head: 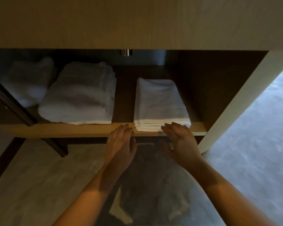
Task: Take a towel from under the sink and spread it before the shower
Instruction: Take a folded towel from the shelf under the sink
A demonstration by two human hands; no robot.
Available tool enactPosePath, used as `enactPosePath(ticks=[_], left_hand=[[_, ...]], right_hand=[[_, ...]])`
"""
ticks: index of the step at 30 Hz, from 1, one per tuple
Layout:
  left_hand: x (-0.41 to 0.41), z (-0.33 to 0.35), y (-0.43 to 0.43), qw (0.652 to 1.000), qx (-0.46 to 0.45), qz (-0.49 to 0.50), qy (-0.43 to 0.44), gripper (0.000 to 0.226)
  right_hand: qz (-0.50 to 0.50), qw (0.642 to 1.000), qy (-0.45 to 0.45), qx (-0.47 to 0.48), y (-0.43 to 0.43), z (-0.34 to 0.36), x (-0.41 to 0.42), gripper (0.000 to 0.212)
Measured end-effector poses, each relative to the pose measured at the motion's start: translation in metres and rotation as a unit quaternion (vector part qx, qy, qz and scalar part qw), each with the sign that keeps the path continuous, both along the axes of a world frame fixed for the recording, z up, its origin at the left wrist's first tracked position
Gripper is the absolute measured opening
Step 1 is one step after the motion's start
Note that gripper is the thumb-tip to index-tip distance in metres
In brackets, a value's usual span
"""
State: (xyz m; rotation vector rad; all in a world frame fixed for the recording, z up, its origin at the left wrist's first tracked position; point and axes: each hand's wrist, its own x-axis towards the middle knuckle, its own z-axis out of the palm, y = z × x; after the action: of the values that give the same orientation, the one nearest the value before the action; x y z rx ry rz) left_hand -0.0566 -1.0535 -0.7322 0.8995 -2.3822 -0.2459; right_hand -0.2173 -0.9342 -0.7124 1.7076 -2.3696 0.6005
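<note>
A folded white towel [158,101] lies on the right part of a wooden shelf [72,129] under the sink counter, its front edge flush with the shelf's edge. My left hand [121,142] is open, fingertips at the shelf edge just left of the towel's front corner. My right hand [180,141] is open too, its fingertips touching the towel's front right edge. Neither hand holds anything.
A thicker folded towel stack [80,95] sits left of it, and another towel [29,79] lies further left in shadow. A dark metal leg [23,111] slants down at the left. A pale cabinet side panel [245,98] bounds the right. Grey stone floor [252,144] spreads below.
</note>
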Motion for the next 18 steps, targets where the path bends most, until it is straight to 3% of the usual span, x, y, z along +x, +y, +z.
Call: enactPosePath(ticks=[6,18], left_hand=[[-0.007,-0.016,-0.005,0.998,0.011,0.012,-0.06,0.042],[-0.009,-0.037,-0.01,0.997,0.038,0.035,-0.052,0.04]], right_hand=[[0.01,0.999,0.033,-0.01,-0.029,-0.017,-0.011,0.05],[-0.003,0.999,0.051,-0.014,-0.053,-0.045,-0.023,0.056]])
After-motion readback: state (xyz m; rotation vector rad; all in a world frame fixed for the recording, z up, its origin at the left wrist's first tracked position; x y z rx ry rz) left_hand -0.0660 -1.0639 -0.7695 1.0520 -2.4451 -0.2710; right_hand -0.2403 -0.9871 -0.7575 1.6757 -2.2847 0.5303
